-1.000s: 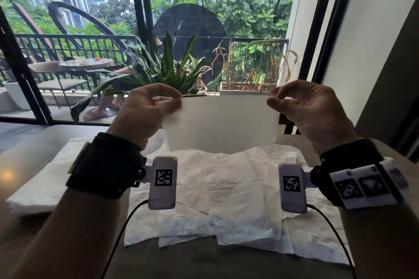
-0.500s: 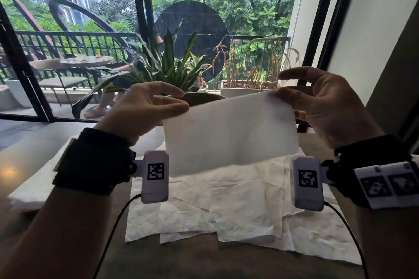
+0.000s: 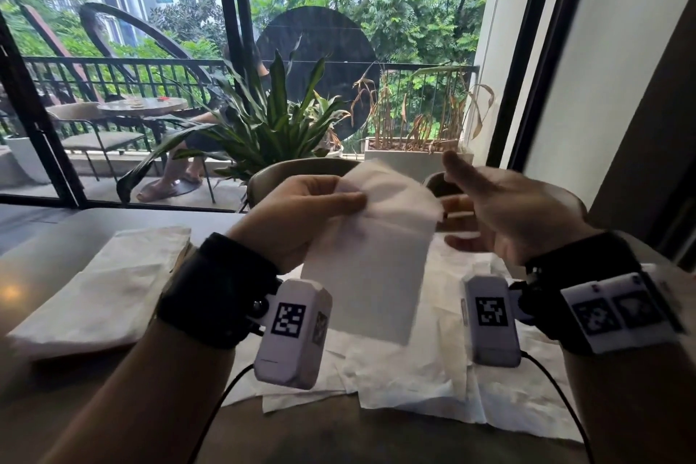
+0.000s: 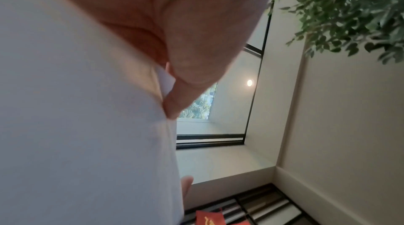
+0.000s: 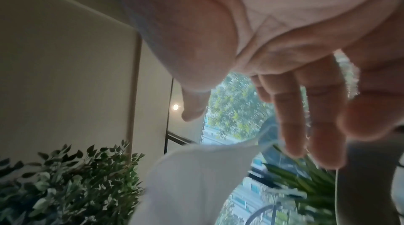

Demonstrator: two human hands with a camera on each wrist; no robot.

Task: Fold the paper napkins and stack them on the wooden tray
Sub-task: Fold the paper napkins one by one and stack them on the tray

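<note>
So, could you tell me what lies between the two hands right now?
In the head view, the held napkin, pinched by the left hand, hangs between it and the open right hand.

Daylight comes through the big window (image 3: 339, 49) ahead, so the head view is backlit; outdoor greenery bright, near forearms and table (image 3: 339, 433) dimmer; warm lamp glare spot on the table's left edge (image 3: 9, 292); right hand (image 3: 504, 211) motion-blurred, held napkin (image 3: 373, 267) soft at its edges and slightly see-through against the light; straight window frames bow at the wide-angle edges; left wrist view soft, palm (image 4: 174, 21) and napkin too close to focus; right wrist view blurry, fingers (image 5: 292, 116) smeared; a small round ceiling light (image 5: 175, 107) glows in both wrist views.
</note>
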